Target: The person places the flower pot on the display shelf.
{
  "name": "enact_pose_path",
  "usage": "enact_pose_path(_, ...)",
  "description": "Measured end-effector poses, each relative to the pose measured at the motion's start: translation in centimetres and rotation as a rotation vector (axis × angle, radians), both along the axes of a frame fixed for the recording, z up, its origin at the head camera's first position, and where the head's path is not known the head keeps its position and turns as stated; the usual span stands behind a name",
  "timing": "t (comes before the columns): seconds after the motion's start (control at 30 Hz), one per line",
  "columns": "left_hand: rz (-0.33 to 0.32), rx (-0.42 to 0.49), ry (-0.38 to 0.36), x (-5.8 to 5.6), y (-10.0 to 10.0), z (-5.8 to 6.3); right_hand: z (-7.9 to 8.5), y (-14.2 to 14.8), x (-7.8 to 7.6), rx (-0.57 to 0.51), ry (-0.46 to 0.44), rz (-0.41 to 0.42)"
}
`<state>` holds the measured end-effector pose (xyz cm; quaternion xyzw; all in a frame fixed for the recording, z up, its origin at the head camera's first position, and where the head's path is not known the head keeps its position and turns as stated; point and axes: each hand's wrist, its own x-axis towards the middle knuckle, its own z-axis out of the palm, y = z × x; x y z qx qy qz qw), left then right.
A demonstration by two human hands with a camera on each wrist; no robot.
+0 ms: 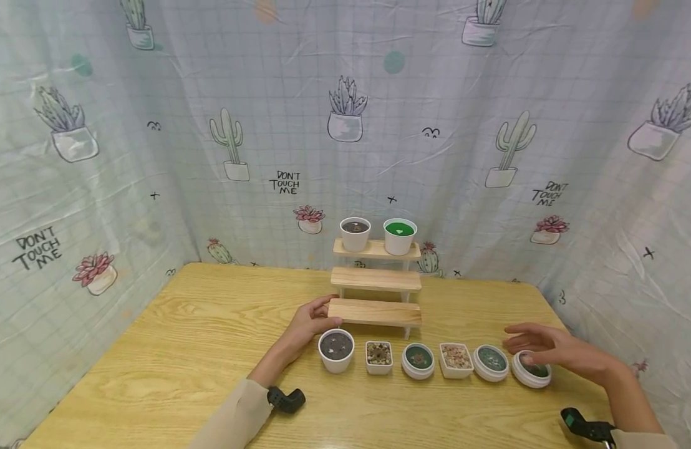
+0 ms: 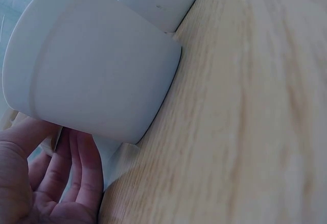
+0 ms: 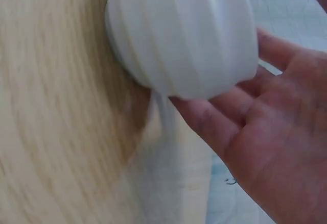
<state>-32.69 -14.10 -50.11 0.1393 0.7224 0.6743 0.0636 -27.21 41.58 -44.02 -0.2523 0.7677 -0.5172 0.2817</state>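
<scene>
My left hand (image 1: 307, 321) grips the left end of the lowest board of a three-tier wooden stand (image 1: 375, 312), thumb at the front edge and fingers behind. Just in front of that hand stands a white pot (image 1: 336, 358) with dark fill; in the left wrist view this pot (image 2: 97, 66) hides part of the fingers. My right hand (image 1: 567, 350) hovers around the rightmost round white pot (image 1: 531, 377), thumb above it. In the right wrist view, its loosely bent fingers lie behind the ribbed pot (image 3: 184, 35); whether they touch it I cannot tell.
On the stand's top tier are two white pots, one with dark fill (image 1: 355, 237) and one green (image 1: 400, 240). A square pebble pot (image 1: 378, 365), a round green pot (image 1: 418, 371), a square pinkish-pebble pot (image 1: 456, 371) and another round pot (image 1: 491, 374) line the wooden table (image 1: 379, 418).
</scene>
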Motion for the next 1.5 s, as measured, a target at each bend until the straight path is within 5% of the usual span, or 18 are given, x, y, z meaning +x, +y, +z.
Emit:
enact_pose_path(0.4,-0.003,0.006,-0.004,-0.1,0.0,0.1,-0.7,1.4,0.2,-0.088,-0.123,0.086)
enact_pose_path(0.8,0.004,0.009,-0.003,0.0,-0.1,-0.1,-0.6,1.5,0.3,0.052,-0.023,0.082)
enact_pose_path(1.07,0.0,-0.002,0.009,0.0,-0.1,-0.2,-0.8,1.4,0.2,0.005,-0.07,0.081)
enact_pose_path(1.5,-0.003,-0.002,-0.001,-0.1,-0.1,-0.3,-1.0,1.9,0.2,0.017,-0.018,0.036)
